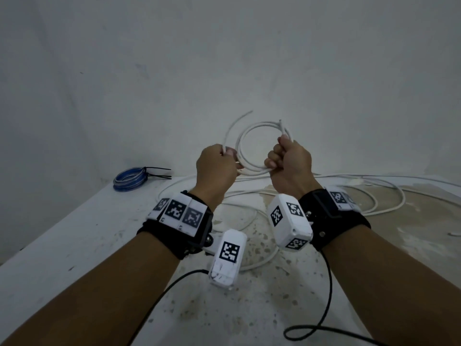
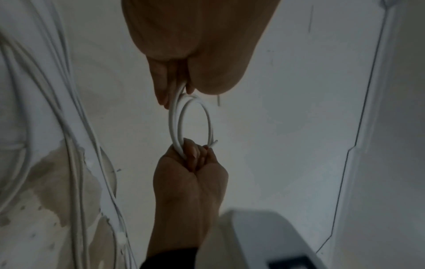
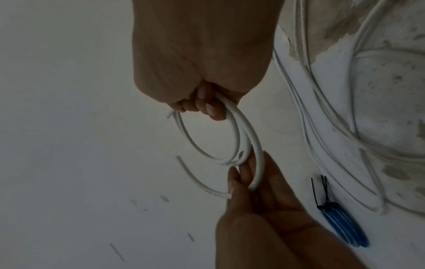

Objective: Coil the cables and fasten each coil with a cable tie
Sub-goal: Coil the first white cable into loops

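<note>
A white cable coil [image 1: 259,124] of a few small loops is held up in front of the wall. My right hand [image 1: 280,152] grips its right side in a fist, and a short cut end sticks up above the thumb. My left hand [image 1: 225,156] pinches the cable at the coil's left side, and a free tail [image 1: 235,121] arcs up and right from it. In the left wrist view the coil [image 2: 174,125] spans between my left hand [image 2: 177,89] and right hand [image 2: 193,156]. The right wrist view shows the coil [image 3: 247,127], right hand [image 3: 204,103] and left hand [image 3: 246,176].
More loose white cable [image 1: 374,182] sprawls over the stained white table [image 1: 74,245] behind and right of my hands. A blue coil [image 1: 129,179] bound with black cable ties [image 1: 158,172] lies at the table's far left corner, also in the right wrist view as the blue coil [image 3: 345,225].
</note>
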The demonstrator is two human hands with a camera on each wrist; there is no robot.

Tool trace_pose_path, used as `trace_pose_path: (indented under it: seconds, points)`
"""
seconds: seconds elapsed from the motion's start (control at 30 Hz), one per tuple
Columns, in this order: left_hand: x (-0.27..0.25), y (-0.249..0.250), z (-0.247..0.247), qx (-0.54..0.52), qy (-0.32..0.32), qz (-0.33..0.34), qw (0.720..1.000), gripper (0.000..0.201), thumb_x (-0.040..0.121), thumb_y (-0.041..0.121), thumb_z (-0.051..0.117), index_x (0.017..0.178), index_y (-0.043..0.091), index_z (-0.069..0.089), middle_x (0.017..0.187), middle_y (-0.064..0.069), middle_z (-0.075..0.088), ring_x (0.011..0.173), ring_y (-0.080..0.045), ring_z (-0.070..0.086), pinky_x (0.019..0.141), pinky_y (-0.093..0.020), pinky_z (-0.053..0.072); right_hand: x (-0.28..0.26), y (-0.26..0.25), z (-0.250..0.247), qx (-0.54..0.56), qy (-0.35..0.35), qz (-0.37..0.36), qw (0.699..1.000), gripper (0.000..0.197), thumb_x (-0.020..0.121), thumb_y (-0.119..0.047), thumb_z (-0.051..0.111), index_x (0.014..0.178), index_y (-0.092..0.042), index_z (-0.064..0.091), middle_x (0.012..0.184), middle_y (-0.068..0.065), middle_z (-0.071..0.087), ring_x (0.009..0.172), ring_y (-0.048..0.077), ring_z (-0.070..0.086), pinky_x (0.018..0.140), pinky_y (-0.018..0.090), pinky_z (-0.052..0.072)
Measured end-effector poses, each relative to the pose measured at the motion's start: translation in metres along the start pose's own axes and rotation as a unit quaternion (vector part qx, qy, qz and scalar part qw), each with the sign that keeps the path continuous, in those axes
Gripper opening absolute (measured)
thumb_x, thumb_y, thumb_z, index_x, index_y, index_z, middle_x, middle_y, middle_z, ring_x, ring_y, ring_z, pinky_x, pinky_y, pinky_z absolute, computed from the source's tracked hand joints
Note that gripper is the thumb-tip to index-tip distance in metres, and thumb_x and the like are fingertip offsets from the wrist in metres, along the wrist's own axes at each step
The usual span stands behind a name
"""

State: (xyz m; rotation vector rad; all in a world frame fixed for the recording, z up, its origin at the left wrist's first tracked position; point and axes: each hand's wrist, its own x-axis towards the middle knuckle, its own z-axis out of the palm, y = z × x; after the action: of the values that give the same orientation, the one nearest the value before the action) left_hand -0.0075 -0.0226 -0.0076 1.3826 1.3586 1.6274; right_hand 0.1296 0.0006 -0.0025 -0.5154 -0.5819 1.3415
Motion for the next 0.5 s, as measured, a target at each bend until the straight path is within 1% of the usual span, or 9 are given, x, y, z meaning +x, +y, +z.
trace_pose_path:
  seconds: [0.1, 0.13, 0.17, 0.23, 0.27, 0.33, 0.4, 0.43, 0.5]
  points:
    - [0.006, -0.004, -0.007, 0.119, -0.009, 0.06, 0.991, 0.024, 0.095, 0.004, 0.045, 0.078, 0.006, 0.061, 0.092, -0.018, 0.071, 0.077, -0.022, 0.073, 0.076, -0.049, 0.059, -0.003, 0.0, -0.005, -0.015, -0.043, 0.023, 0.999, 0.024, 0.104, -0.012, 0.04, 0.08, -0.012, 0.046, 0.048, -0.005, 0.031, 0.036, 0.009, 0.023, 0.037, 0.02, 0.028]
    - [0.007, -0.006, -0.009, 0.135, -0.022, 0.071, 0.988, 0.023, 0.094, 0.004, 0.044, 0.083, 0.003, 0.064, 0.091, -0.016, 0.072, 0.078, -0.022, 0.073, 0.077, -0.049, 0.059, -0.003, 0.0, -0.006, -0.028, -0.059, 0.028, 0.997, 0.025, 0.104, -0.012, 0.04, 0.08, -0.012, 0.046, 0.048, -0.006, 0.031, 0.036, 0.009, 0.023, 0.037, 0.021, 0.028]
    - [0.007, -0.006, -0.01, 0.133, -0.036, 0.076, 0.988, 0.023, 0.095, 0.004, 0.044, 0.09, 0.004, 0.066, 0.091, -0.012, 0.072, 0.08, -0.021, 0.073, 0.079, -0.048, 0.059, -0.005, 0.0, -0.006, -0.045, -0.074, 0.029, 0.996, 0.025, 0.104, -0.012, 0.04, 0.08, -0.012, 0.046, 0.048, -0.006, 0.031, 0.037, 0.008, 0.022, 0.037, 0.021, 0.028]
    - [0.004, -0.002, -0.009, 0.075, -0.066, 0.067, 0.993, 0.027, 0.101, 0.006, 0.041, 0.115, 0.012, 0.063, 0.097, -0.007, 0.069, 0.083, -0.017, 0.072, 0.083, -0.044, 0.059, -0.007, 0.002, -0.007, -0.08, -0.094, 0.028, 0.992, 0.024, 0.103, -0.011, 0.04, 0.08, -0.011, 0.046, 0.048, -0.005, 0.03, 0.037, 0.008, 0.023, 0.037, 0.021, 0.027]
    - [0.003, 0.001, -0.006, 0.041, -0.068, 0.065, 0.995, 0.028, 0.103, 0.008, 0.04, 0.119, 0.015, 0.061, 0.094, -0.005, 0.066, 0.08, -0.016, 0.072, 0.082, -0.041, 0.059, -0.008, 0.003, -0.006, -0.09, -0.1, 0.029, 0.99, 0.023, 0.103, -0.011, 0.04, 0.081, -0.011, 0.046, 0.049, -0.005, 0.03, 0.038, 0.008, 0.023, 0.038, 0.021, 0.027]
    - [0.002, 0.01, -0.003, 0.006, -0.032, 0.078, 0.996, 0.024, 0.104, 0.014, 0.04, 0.107, 0.018, 0.064, 0.081, -0.002, 0.06, 0.067, -0.015, 0.068, 0.073, -0.036, 0.059, -0.01, 0.005, -0.004, -0.097, -0.114, 0.034, 0.988, 0.022, 0.103, -0.011, 0.041, 0.081, -0.011, 0.046, 0.05, -0.005, 0.03, 0.039, 0.008, 0.023, 0.038, 0.022, 0.028]
    - [0.005, 0.015, -0.002, -0.007, 0.008, 0.096, 0.995, 0.025, 0.104, 0.019, 0.042, 0.106, 0.017, 0.067, 0.074, -0.002, 0.054, 0.055, -0.014, 0.055, 0.057, -0.03, 0.053, -0.011, 0.005, 0.0, -0.102, -0.134, 0.042, 0.985, 0.021, 0.103, -0.011, 0.041, 0.082, -0.011, 0.046, 0.05, -0.005, 0.029, 0.039, 0.008, 0.023, 0.038, 0.022, 0.029]
    - [0.007, 0.017, -0.002, -0.012, 0.015, 0.104, 0.994, 0.026, 0.104, 0.02, 0.042, 0.103, 0.021, 0.068, 0.072, -0.002, 0.051, 0.052, -0.013, 0.048, 0.05, -0.028, 0.048, -0.011, 0.005, 0.001, -0.108, -0.145, 0.045, 0.982, 0.021, 0.103, -0.011, 0.041, 0.083, -0.01, 0.047, 0.05, -0.005, 0.03, 0.039, 0.008, 0.023, 0.038, 0.022, 0.03]
    - [0.012, 0.021, -0.005, -0.021, 0.004, 0.107, 0.994, 0.029, 0.103, 0.02, 0.044, 0.091, 0.028, 0.068, 0.069, -0.003, 0.047, 0.047, -0.012, 0.039, 0.044, -0.025, 0.04, -0.011, 0.005, 0.001, -0.125, -0.169, 0.052, 0.976, 0.02, 0.103, -0.01, 0.042, 0.084, -0.009, 0.048, 0.051, -0.005, 0.03, 0.04, 0.008, 0.024, 0.041, 0.022, 0.033]
